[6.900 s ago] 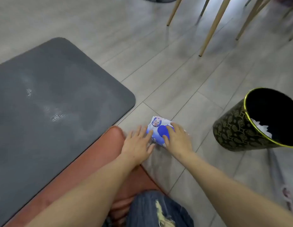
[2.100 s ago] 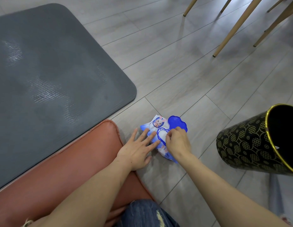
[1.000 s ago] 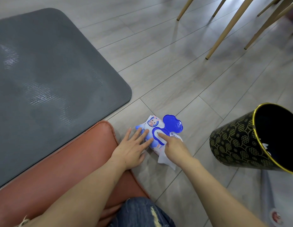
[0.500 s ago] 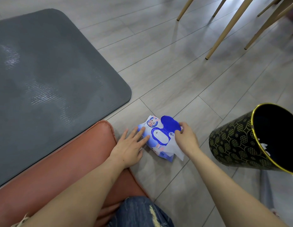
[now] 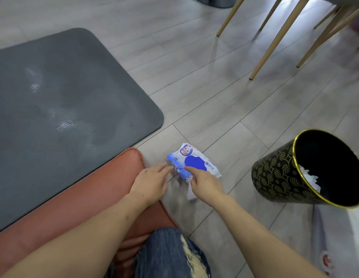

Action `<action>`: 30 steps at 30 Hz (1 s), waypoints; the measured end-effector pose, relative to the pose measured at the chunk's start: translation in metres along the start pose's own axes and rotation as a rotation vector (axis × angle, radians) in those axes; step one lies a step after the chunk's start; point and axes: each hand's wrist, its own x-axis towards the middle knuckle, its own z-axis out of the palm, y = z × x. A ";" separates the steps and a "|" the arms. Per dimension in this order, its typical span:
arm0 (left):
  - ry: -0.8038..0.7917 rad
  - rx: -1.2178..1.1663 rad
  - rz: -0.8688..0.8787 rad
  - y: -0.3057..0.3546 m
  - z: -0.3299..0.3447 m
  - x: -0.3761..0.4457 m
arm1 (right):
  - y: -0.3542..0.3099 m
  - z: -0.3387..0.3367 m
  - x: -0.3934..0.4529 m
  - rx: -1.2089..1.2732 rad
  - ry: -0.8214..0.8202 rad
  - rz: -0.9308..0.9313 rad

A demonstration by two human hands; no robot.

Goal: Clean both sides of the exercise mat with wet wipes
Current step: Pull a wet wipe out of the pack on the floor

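The dark grey, round-cornered foam exercise mat [image 5: 60,109] lies flat on the pale grey plank floor [image 5: 204,81], filling the left of the view. Its ribbed surface carries pale, shiny smears and streaks near the middle. Its near edge lies against a terracotta-coloured cushion [image 5: 78,197], though whether it overlaps the cushion is unclear.

Just right of the cushion's corner, on the floor, sits a blue and white soft plastic pack of wet wipes [image 5: 191,162] with a cartoon rabbit printed at its far end and a dark blue flap lying flat on top. The left hand [image 5: 149,182] rests with fingers straight and loosely spread, fingertips touching the pack's near left edge. The right hand [image 5: 205,185] presses an extended forefinger on the blue flap, while its other fingers curl around a crumpled white wet wipe [image 5: 191,194] that shows below the palm.

To the right, well apart from the mat, stands a tilted black waste bin with a gold pattern and gold rim [image 5: 279,173], with crumpled white wipes inside. Slim light wooden chair legs [image 5: 275,39] stand on the floor at the far right. A knee in torn blue denim jeans [image 5: 172,255] shows at the bottom edge.
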 end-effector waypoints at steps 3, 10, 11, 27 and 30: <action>0.034 -0.118 -0.100 0.001 -0.031 -0.029 | -0.023 -0.011 -0.022 0.362 0.086 -0.078; 0.291 -0.379 -0.317 0.002 -0.098 -0.111 | -0.104 -0.043 -0.088 0.809 0.269 -0.318; 0.320 -0.453 -0.352 0.004 -0.107 -0.122 | -0.117 -0.047 -0.097 0.837 0.266 -0.346; 0.750 -1.459 -0.535 -0.022 -0.208 -0.247 | -0.265 -0.042 -0.176 0.859 0.211 -0.638; 0.839 -1.331 -0.481 -0.045 -0.223 -0.247 | -0.284 -0.036 -0.156 0.830 0.165 -0.588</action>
